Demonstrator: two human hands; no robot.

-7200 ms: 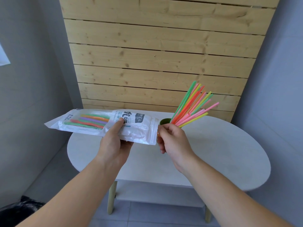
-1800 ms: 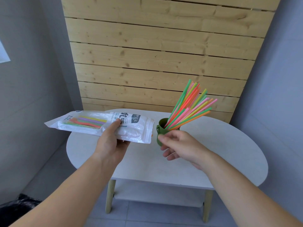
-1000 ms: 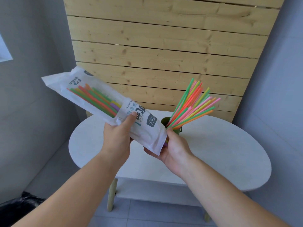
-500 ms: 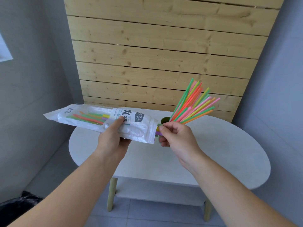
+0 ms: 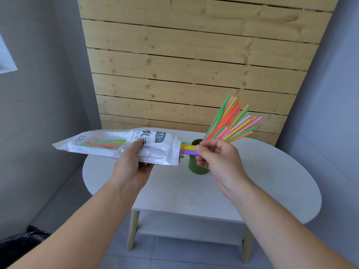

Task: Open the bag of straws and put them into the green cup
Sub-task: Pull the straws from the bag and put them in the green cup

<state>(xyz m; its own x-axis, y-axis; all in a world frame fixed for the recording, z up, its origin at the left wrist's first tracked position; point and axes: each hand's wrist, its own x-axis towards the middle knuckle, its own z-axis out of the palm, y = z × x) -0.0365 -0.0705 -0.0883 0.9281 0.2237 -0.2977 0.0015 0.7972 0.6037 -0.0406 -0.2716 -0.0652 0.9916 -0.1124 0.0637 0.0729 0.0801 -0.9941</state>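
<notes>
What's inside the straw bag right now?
A few straws, red, green and orange, show through the clear end of the bag. From its mouth poke yellow and purple straws, pinched by the right hand. The printed label and left hand hide the middle, so no count.

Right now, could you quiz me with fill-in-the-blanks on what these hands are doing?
The left hand grips the white plastic ____.
The right hand pinches two straws, one purple, one ____, at its mouth.
Many straws stand in the ____ cup.
Missing: bag; yellow; green.
</notes>
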